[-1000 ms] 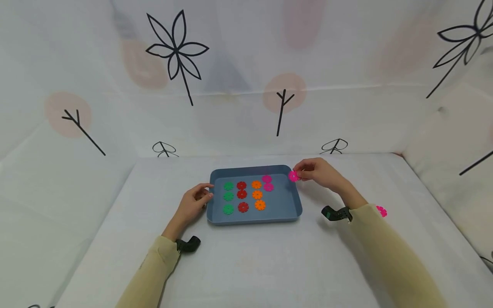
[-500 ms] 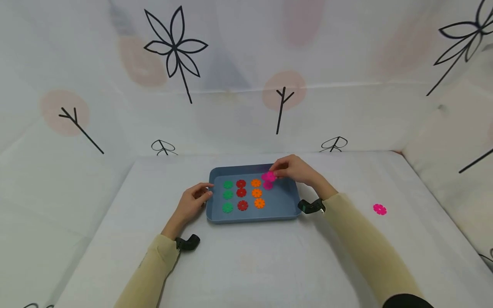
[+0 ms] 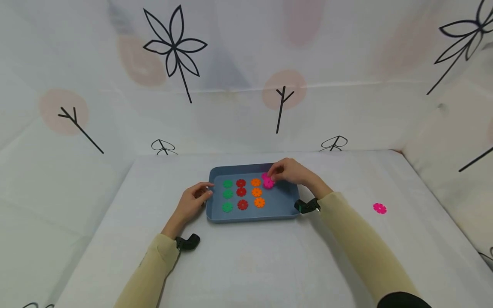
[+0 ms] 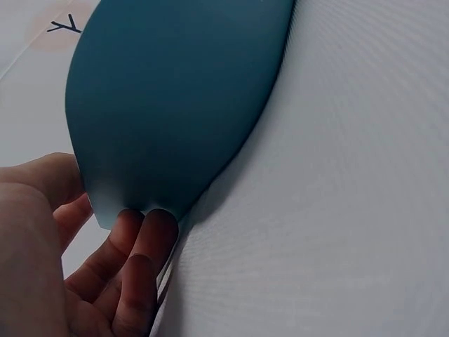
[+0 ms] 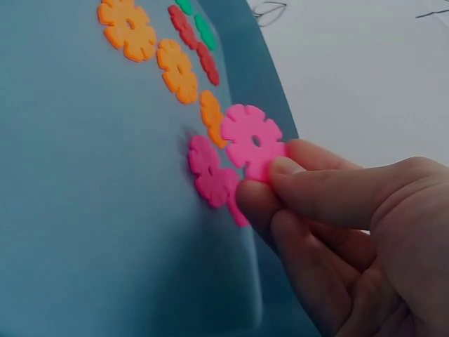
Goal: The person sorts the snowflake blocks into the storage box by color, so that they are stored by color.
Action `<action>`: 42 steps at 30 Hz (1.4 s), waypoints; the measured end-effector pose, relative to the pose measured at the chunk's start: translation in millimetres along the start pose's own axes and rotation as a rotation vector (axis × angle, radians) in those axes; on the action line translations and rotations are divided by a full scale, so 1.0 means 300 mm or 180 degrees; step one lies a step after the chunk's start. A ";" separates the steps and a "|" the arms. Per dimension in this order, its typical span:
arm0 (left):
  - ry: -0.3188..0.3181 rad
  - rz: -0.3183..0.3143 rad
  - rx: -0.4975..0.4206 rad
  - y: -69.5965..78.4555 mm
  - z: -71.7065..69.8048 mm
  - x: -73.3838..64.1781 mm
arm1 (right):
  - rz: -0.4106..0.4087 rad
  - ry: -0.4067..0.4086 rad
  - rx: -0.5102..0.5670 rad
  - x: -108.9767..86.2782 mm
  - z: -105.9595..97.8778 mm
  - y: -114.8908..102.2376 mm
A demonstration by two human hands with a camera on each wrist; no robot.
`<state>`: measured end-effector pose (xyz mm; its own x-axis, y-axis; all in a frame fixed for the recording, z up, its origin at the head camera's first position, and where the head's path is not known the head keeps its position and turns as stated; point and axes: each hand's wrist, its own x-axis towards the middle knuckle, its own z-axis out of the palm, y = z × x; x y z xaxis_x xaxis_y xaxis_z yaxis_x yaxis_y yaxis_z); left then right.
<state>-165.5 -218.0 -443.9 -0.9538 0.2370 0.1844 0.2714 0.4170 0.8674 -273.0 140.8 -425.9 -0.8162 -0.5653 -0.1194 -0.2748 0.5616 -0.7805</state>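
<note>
My right hand pinches a pink flower-shaped disc between thumb and fingers, over the blue-grey tray. Close below it in the right wrist view lie a darker pink disc and another pink disc, partly hidden by the held one and the fingers. To their left, green discs, red discs and orange discs lie in columns of three. My left hand holds the tray's left edge, its curled fingertips against the outer wall in the left wrist view.
A loose pink disc lies on the white tabletop, right of the tray. A white cloth wall with printed plants rises behind the table. Each wrist carries a dark camera mount, like the right wrist mount.
From beyond the tray's right edge, my right hand has moved left with the pink disc, over the pink pieces, then slightly down towards them. My left hand stays at the tray's edge.
</note>
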 end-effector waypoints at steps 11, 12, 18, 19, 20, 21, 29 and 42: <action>-0.0006 -0.0055 0.0099 0.012 -0.001 -0.003 | -0.0057 -0.0213 -0.0390 0.007 0.012 0.001; -0.0004 -0.0053 0.0104 0.013 -0.001 -0.003 | -0.0046 -0.0225 -0.0410 0.006 0.012 -0.001; -0.0003 -0.0041 0.0088 0.012 -0.003 -0.002 | -0.0021 -0.0289 -0.0488 0.000 0.013 -0.022; -0.0002 -0.0039 0.0083 0.011 -0.003 -0.002 | -0.0023 -0.0297 -0.0493 0.000 0.014 -0.024; -0.0001 -0.0037 0.0081 0.011 -0.002 -0.002 | -0.0021 -0.0300 -0.0498 -0.001 0.014 -0.026; 0.0000 -0.0038 0.0078 0.011 -0.002 -0.002 | -0.0017 -0.0305 -0.0503 -0.001 0.015 -0.027; 0.0013 -0.0074 0.0058 0.010 0.001 -0.003 | 0.0025 -0.0343 -0.0454 -0.005 0.019 -0.023; 0.0011 -0.0099 0.0074 0.014 0.003 -0.003 | -0.0029 -0.0362 -0.0475 -0.007 0.021 -0.020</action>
<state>-163.3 -215.8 -440.8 -0.9623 0.2206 0.1592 0.2445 0.4446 0.8617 -266.3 134.8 -425.0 -0.7530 -0.6306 -0.1879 -0.3610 0.6347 -0.6832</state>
